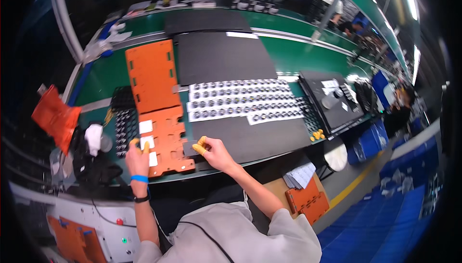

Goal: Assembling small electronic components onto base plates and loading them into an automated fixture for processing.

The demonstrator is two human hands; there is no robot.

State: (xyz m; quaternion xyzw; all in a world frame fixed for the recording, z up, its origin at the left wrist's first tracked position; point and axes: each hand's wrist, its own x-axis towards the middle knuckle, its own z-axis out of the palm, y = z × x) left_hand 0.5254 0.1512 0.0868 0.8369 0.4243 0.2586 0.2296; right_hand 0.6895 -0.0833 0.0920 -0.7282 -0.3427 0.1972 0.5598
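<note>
My left hand (pixel 138 159), in yellow finger cots, is at the left edge of an orange hinged board (pixel 168 140). Its thumb and forefinger are apart, the thumb at a small white square (pixel 146 142). Two more white squares lie on the board, one above (pixel 145 126) and one below (pixel 153 159). In my right hand (pixel 215 153), also with yellow finger cots, a thin dark grey square plate (pixel 189 148) is pinched over the board's right edge. What the plate is made of cannot be made out.
Right of the board, white strips (pixel 243 100) bearing rows of round dark parts lie on black sheets (pixel 250 140). A black tray of small parts (pixel 122 131) stands left. Yellow finger cots (pixel 317 135) lie near the right edge. An orange bag (pixel 57 116) hangs far left.
</note>
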